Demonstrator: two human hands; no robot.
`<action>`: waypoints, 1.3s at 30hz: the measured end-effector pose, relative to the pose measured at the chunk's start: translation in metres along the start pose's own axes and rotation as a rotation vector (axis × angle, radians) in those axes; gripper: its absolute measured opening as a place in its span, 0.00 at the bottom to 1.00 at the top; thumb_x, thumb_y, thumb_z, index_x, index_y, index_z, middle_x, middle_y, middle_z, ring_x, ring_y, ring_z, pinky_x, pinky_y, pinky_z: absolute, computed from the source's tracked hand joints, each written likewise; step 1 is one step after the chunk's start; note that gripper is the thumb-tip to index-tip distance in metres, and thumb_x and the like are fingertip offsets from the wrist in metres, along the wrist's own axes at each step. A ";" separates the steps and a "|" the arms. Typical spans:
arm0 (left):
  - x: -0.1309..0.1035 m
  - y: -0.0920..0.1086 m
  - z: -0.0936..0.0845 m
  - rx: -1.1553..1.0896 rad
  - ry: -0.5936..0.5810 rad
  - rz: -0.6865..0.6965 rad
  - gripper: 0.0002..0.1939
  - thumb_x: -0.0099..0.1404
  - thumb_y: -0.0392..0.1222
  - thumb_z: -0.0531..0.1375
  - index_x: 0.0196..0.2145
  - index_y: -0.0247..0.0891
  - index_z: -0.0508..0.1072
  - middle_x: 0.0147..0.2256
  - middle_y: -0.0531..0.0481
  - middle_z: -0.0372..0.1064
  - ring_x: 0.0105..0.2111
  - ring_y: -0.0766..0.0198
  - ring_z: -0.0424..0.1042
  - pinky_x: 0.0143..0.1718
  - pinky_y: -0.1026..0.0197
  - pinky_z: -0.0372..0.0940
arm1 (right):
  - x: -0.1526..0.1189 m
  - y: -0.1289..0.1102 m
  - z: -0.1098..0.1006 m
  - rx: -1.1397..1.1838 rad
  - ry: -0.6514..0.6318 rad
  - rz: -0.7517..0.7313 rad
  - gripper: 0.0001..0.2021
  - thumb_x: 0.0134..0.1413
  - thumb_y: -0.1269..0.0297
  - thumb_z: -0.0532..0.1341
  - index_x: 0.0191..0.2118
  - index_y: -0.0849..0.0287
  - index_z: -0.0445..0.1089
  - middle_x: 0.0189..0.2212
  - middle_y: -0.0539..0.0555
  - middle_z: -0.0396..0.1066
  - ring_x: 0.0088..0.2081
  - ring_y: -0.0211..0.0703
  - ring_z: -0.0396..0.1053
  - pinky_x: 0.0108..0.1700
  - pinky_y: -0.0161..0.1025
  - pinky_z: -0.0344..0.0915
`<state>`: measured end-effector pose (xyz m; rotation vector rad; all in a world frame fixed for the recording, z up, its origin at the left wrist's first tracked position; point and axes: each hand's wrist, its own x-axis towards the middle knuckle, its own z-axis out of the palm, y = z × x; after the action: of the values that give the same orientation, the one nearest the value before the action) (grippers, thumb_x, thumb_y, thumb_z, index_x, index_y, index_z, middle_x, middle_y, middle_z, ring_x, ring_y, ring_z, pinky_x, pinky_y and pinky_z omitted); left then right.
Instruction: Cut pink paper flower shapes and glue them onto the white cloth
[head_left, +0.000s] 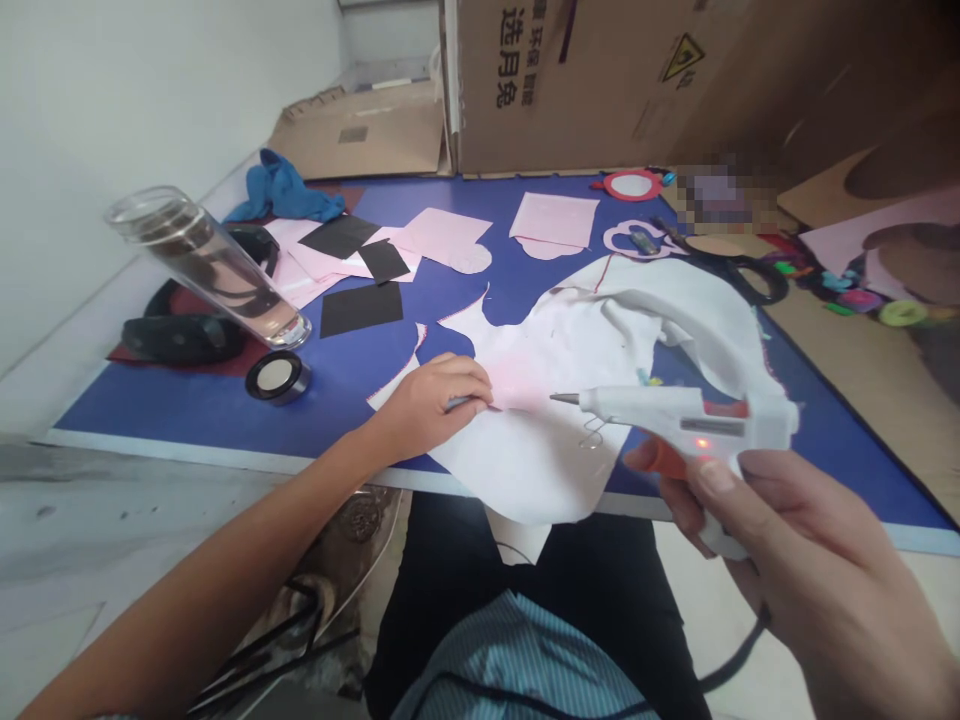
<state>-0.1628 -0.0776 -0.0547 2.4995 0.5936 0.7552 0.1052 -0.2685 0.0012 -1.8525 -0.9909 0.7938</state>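
Note:
White fabric [555, 460] lies on the blue table, its front part hanging over the edge. My left hand [439, 400] rests on the fabric's left side, fingers curled around a small greyish thing that is mostly hidden. A white glue gun [652, 408] with a lit red light is held in my right hand [765, 510], a finger at its orange trigger. The gun's metal tip points left above the fabric, apart from my left hand. A pinkish patch shows on the fabric between the tip and my left fingers.
On the blue table [195, 410] are a glass bottle [225, 275], a round black-rimmed lid [276, 376], black squares [361, 310], pink sheets [446, 235], a blue cloth [285, 190] and black-handled scissors [761, 278]. Cardboard [600, 90] stands behind.

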 end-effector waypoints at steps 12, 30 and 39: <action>0.002 0.002 0.005 -0.110 0.015 -0.125 0.11 0.73 0.33 0.60 0.37 0.42 0.82 0.44 0.48 0.82 0.48 0.57 0.79 0.57 0.48 0.70 | -0.006 0.005 0.036 -0.267 -0.236 -0.482 0.16 0.74 0.50 0.62 0.57 0.52 0.78 0.42 0.55 0.83 0.36 0.51 0.78 0.31 0.40 0.71; 0.000 -0.004 0.011 -0.133 0.017 -0.102 0.13 0.73 0.28 0.59 0.35 0.41 0.81 0.44 0.49 0.80 0.48 0.57 0.78 0.56 0.50 0.70 | -0.002 0.000 0.067 -0.420 -0.216 -0.576 0.20 0.77 0.50 0.58 0.63 0.54 0.75 0.36 0.55 0.80 0.29 0.46 0.73 0.32 0.41 0.70; -0.001 -0.005 0.013 -0.122 0.006 -0.101 0.12 0.71 0.28 0.59 0.35 0.41 0.80 0.45 0.48 0.80 0.48 0.56 0.77 0.54 0.50 0.70 | 0.000 0.001 0.070 -0.452 -0.211 -0.580 0.20 0.77 0.51 0.58 0.65 0.54 0.73 0.35 0.54 0.79 0.28 0.45 0.71 0.30 0.40 0.66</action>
<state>-0.1571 -0.0776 -0.0677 2.3386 0.6506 0.7386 0.0481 -0.2418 -0.0292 -1.7103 -1.8549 0.4330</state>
